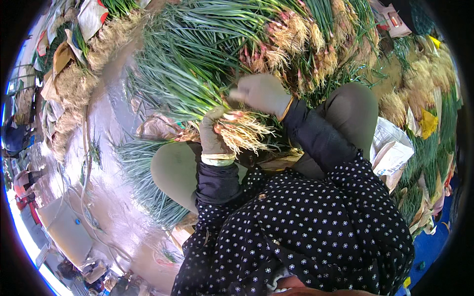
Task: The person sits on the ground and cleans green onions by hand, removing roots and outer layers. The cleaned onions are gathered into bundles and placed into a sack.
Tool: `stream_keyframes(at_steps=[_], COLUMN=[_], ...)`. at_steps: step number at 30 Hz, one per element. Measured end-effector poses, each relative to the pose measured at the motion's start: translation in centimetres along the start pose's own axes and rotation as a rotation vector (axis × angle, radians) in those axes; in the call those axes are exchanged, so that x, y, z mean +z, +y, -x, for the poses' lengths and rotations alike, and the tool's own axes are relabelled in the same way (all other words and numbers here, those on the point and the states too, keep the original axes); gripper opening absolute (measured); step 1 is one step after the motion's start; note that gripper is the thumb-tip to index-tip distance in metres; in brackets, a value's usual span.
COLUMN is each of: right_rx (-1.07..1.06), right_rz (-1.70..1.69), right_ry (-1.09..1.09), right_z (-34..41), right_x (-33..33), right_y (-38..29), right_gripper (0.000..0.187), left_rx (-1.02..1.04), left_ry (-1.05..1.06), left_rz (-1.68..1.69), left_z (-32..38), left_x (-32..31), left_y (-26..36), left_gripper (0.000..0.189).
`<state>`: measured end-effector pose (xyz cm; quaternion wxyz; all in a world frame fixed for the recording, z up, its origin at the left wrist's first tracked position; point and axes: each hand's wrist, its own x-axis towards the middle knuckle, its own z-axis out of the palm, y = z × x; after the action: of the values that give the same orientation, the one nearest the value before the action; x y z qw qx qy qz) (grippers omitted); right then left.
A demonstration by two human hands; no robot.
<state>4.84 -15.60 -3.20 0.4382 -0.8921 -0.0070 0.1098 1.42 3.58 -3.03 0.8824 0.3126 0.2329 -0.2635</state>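
My left hand (pixel 214 133), in a brownish glove, grips a bunch of green onions (pixel 207 98) just above the roots. Its pale stringy roots (pixel 246 131) spread out to the right, and the long green leaves run up and left. Gloved and blurred by motion, my right hand (pixel 261 94) is just above the roots, close to the lower stalks. Its fingers look curled, but whether anything is between them cannot be made out. Beyond both hands lies a large heap of green onions (pixel 207 37) with reddish bulbs and tangled roots (pixel 292 35).
Another pile of green onions (pixel 148 177) lies beside my left knee (pixel 174 170). A white printed sack (pixel 390 148) sits by my right knee (pixel 353 107). Hoses (pixel 87 148) cross the wet floor (pixel 114 196) at left. Rooted bundles (pixel 426 81) line the right side.
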Motion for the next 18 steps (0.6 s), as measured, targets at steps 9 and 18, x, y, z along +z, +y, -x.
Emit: stream_keyframes(at_steps=[9, 18], right_rx=[0.039, 0.102], right_rz=[0.135, 0.245], right_ry=[-0.194, -0.139], right_z=[-2.9, 1.0], right_x=[5.4, 3.7], right_y=[3.9, 7.5], right_gripper=[0.032, 0.028], left_rx=[-0.151, -0.047], left_ry=[0.032, 0.029], left_rz=[0.030, 0.040], left_z=[0.2, 0.9], left_x=[-1.4, -0.2], left_y=[-0.2, -0.6], left_gripper=[0.027, 0.026])
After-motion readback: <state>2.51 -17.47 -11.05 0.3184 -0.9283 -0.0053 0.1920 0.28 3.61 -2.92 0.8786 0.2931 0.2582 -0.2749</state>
